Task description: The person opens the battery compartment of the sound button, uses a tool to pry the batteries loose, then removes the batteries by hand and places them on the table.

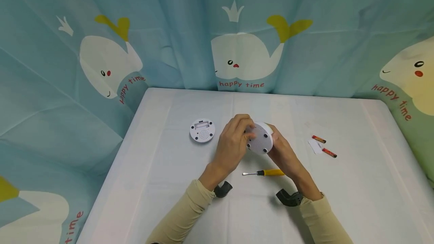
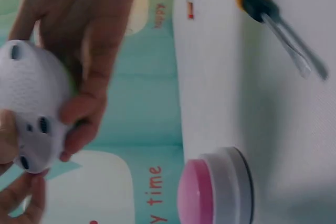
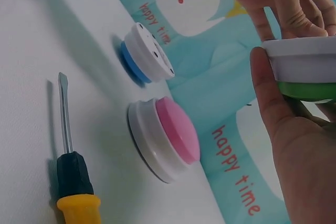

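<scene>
Between my hands is a round white push button point(image 1: 260, 144) with a green cap point(image 3: 307, 91), its underside with small black feet turned up. My right hand point(image 1: 283, 151) grips it round the side, thumb at the rim. At its other edge is my left hand point(image 1: 232, 140), thumb on the underside and bent fingers at the rim. Those fingers partly cover the underside in the head view. Below the hands lies a screwdriver point(image 1: 271, 172) with a yellow and black handle, its blade pointing left.
Left of the hands, a second white button point(image 1: 202, 130) with a blue cap point(image 3: 132, 64) lies upside down, its battery bay uncovered. A pink-capped button point(image 3: 170, 135) stands on the table. To the right lie two small batteries point(image 1: 319, 139) and a white piece point(image 1: 315, 147).
</scene>
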`<state>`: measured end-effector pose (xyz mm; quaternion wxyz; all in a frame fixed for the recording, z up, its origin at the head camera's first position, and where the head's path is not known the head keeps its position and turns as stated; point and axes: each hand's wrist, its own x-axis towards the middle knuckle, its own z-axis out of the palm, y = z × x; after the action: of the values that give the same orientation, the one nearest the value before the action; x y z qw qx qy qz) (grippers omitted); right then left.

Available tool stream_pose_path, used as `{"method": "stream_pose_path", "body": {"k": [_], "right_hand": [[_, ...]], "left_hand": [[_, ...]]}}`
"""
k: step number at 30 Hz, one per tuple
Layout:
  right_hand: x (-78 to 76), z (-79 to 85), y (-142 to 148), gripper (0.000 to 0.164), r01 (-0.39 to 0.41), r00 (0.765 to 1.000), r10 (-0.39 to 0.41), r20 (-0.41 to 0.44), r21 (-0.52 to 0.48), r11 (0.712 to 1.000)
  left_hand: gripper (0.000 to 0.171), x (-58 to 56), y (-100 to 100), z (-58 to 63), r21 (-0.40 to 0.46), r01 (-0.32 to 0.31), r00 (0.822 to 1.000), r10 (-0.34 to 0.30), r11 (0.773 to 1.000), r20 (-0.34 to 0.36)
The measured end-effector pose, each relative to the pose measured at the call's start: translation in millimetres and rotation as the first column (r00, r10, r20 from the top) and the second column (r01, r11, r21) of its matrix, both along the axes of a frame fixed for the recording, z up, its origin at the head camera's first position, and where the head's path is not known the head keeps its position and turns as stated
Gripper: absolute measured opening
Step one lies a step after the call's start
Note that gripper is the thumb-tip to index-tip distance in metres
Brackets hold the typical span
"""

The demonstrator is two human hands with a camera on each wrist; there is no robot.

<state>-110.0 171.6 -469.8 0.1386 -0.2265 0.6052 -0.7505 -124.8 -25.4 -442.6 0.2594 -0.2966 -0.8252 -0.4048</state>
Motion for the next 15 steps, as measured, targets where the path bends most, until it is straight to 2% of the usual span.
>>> {"method": "stream_pose_path", "body": {"k": [2, 3, 5, 8, 10, 13, 15], "right_hand": [[-0.5, -0.4, -0.2, 0.042, 0.013, 1.000, -0.013, 0.007, -0.007, 1.000], [-0.7, -0.8, -0.2, 0.042, 0.018, 1.000, -0.018, 0.012, -0.013, 1.000], [-1.0, -1.9, 0.0, 0.042, 0.024, 0.999, -0.024, 0.024, -0.021, 0.999], [-1.1, -4.4, 0.4, 0.042, 0.015, 0.999, -0.014, 0.037, -0.029, 0.999], [-1.2, -6.2, 0.5, 0.043, 0.005, 0.999, -0.004, 0.034, -0.028, 1.000], [-1.7, -8.5, 0.0, 0.044, -0.008, 1.000, 0.008, 0.012, -0.021, 1.000], [-1.8, -9.1, -0.6, 0.044, -0.008, 1.000, 0.008, -0.007, -0.013, 1.000]], "left_hand": [[0.020, 0.3, 0.1, 1.5, 0.028, 0.038, 0.996, -0.040, 0.999, 0.083], [0.021, 0.4, 0.1, 2.2, 0.057, 0.058, 0.988, -0.065, 0.997, 0.141], [0.026, 1.2, -0.1, 3.5, 0.145, 0.079, 0.956, -0.117, 0.986, 0.270], [0.034, 2.4, -0.9, 5.8, 0.315, 0.061, 0.876, -0.202, 0.947, 0.437], [0.036, 3.2, -1.7, 7.1, 0.401, 0.032, 0.819, -0.254, 0.916, 0.515], [0.034, 3.5, -2.8, 9.5, 0.481, 0.001, 0.748, -0.320, 0.877, 0.582], [0.032, 3.7, -3.5, 10.4, 0.513, -0.018, 0.710, -0.351, 0.858, 0.611]]}}
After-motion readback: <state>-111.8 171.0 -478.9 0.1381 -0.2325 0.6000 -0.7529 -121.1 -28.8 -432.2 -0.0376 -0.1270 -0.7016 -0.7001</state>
